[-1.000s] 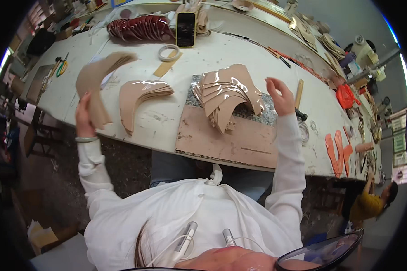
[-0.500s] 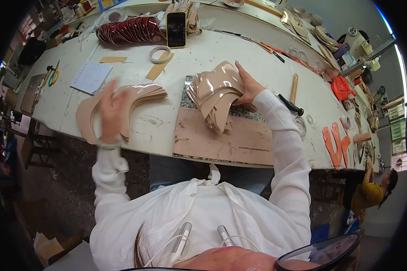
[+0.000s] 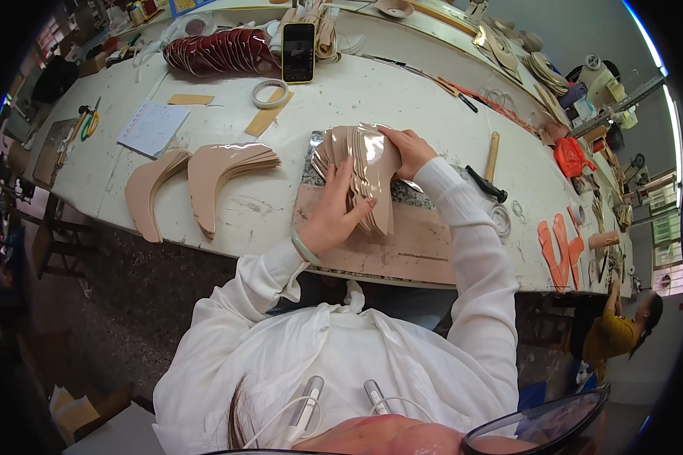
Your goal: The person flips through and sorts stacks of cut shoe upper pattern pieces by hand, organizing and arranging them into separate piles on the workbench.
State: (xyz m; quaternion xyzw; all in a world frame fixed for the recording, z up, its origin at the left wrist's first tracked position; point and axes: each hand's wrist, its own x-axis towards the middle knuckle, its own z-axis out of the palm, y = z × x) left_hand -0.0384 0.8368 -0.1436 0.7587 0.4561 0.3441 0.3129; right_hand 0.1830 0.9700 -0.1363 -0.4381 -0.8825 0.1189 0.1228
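Over the stone slab [image 3: 417, 195], a stack of glossy beige leather-like cut pieces [image 3: 369, 155] stands partly on edge, its layers fanned out. My right hand [image 3: 411, 154] grips the stack at its upper right, fingers behind it. From the lower left, my left hand [image 3: 330, 216] presses on the stack, with its thumb across the front and its fingers along the left side. Left of my hands lie two curved stacks of similar beige pieces, one nearer [image 3: 205, 189] and one further left [image 3: 146, 197].
A pinkish board [image 3: 402, 250] lies at the table's front edge. Right of it are a hammer [image 3: 493, 155] and orange templates [image 3: 554, 254]. Behind stand a phone [image 3: 298, 53], a tape roll [image 3: 270, 94] and a dark red bundle [image 3: 216, 53]. Another person [image 3: 615, 334] is at far right.
My left hand has moved right, from over the curved stacks to the stack at the slab. That stack has turned more upright in my right hand. The two curved stacks now show apart.
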